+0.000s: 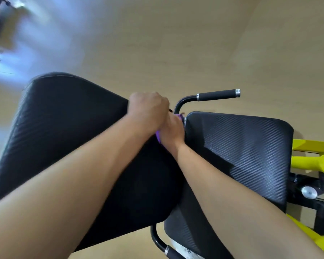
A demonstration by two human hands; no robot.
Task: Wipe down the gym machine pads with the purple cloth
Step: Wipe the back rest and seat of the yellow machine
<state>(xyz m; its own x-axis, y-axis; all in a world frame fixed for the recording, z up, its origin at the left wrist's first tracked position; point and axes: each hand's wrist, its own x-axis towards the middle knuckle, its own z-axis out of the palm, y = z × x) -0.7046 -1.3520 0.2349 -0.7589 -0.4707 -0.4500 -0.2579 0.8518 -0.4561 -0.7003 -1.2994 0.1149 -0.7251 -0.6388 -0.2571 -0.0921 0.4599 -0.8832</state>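
Note:
Two black textured pads fill the view: a large back pad on the left and a seat pad on the right. My left hand curls over the far right edge of the back pad. My right hand sits in the gap between the two pads and holds the purple cloth, of which only small bits show under the hand and at the fingertips. The rest of the cloth is hidden by my hands.
A black handle with a foam grip sticks out beyond the seat pad. A second handle shows at the bottom. The yellow frame and a silver knob lie to the right. Beige floor surrounds the machine.

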